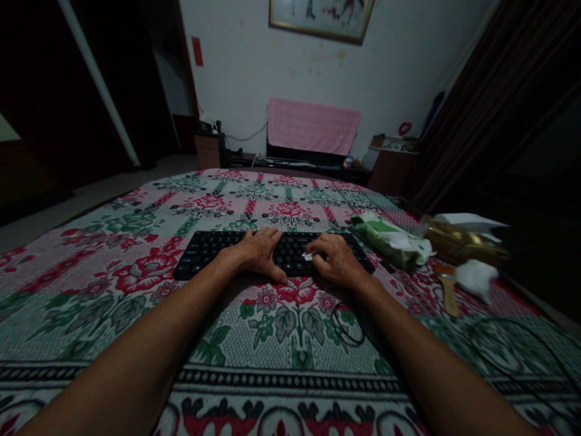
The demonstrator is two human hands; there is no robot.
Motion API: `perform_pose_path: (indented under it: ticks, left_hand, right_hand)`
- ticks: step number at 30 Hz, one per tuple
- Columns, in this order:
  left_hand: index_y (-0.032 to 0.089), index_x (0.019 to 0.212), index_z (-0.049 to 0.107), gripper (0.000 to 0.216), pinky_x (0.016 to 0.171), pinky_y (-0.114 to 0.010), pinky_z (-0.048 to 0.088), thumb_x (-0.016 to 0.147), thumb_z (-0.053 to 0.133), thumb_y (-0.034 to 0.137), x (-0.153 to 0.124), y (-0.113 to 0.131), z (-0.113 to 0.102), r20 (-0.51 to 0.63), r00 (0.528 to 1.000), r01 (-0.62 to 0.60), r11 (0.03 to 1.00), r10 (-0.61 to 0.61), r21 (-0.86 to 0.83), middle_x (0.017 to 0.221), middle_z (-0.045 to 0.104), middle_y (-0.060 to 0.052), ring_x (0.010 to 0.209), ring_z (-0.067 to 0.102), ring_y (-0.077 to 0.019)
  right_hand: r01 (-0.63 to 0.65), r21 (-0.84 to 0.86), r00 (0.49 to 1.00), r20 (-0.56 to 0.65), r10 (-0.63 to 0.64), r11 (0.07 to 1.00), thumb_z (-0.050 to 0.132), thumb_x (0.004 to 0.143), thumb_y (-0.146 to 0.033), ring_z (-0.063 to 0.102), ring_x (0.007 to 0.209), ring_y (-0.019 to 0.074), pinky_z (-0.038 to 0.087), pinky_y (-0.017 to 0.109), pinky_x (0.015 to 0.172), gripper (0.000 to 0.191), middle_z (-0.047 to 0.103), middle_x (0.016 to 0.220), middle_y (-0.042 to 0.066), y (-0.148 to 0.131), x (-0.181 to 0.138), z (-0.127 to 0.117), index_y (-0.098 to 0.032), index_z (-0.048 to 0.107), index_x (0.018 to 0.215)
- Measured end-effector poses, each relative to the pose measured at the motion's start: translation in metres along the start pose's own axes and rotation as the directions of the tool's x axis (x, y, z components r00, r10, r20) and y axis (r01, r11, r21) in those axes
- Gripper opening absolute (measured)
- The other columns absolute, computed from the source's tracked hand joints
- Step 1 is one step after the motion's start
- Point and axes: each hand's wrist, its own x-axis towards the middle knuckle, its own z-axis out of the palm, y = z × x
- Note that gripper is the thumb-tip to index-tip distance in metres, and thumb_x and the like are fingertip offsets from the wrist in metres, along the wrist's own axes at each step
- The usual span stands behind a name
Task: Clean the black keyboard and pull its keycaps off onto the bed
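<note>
A black keyboard (204, 251) lies flat across the middle of the flowered bedspread. My left hand (261, 251) rests on its centre with the fingers spread and the thumb over the front edge. Over the right half, my right hand (338, 259) is closed, pinching a small white wad (308, 256) that looks like tissue or a wipe against the keys. A black cable (347, 340) loops on the cloth beneath my right forearm. Part of the keyboard's right side is hidden by that hand.
To the right lie a green-and-white wipes pack (393, 239), a gold tissue box (467, 239), a crumpled white wad (477, 278) and a flat brush (448, 293). More black cable (512, 369) trails at lower right. A pink cloth (313, 126) covers a screen beyond the bed.
</note>
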Motion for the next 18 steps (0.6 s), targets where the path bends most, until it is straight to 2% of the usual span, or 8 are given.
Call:
perform_pose_path:
  ticks: [4,11,18]
  left_hand:
    - [0.017,0.140,0.018,0.117,0.107,-0.052,0.014,0.046,0.054,0.077,-0.002,0.002,-0.001,-0.007,1.000,-0.010,1.000,0.010,0.009,0.147,0.021,-0.015,0.132,0.017,-0.0352]
    - [0.016,0.140,0.018,0.120,0.106,-0.053,0.013,0.044,0.053,0.080,-0.001,0.001,0.000,-0.009,1.000,-0.005,1.000,0.005,0.007,0.147,0.020,-0.016,0.132,0.018,-0.0348]
    - [0.016,0.142,0.014,0.122,0.107,-0.054,0.011,0.045,0.055,0.078,-0.001,-0.001,0.000,0.000,1.000,-0.003,1.000,0.003,-0.009,0.148,0.015,-0.016,0.133,0.014,-0.0362]
  right_hand:
    - [-0.029,-0.040,1.000,-0.005,0.028,0.999,0.049,0.071,-0.012,0.049,0.077,0.0178,0.034,0.032,0.076,0.018,0.055,0.076,0.004,-0.002,0.000,-0.001,-0.019,0.063,0.080]
    - [0.067,0.024,0.998,0.008,-0.067,0.997,0.048,0.075,-0.014,0.050,0.080,0.0178,0.034,0.033,0.079,0.021,0.056,0.082,0.004,-0.013,0.002,0.000,-0.020,0.063,0.089]
    - [-0.021,-0.013,1.000,-0.009,0.021,1.000,0.049,0.070,-0.011,0.050,0.076,0.0174,0.034,0.032,0.076,0.019,0.056,0.075,0.003,0.000,0.000,-0.001,-0.019,0.064,0.079]
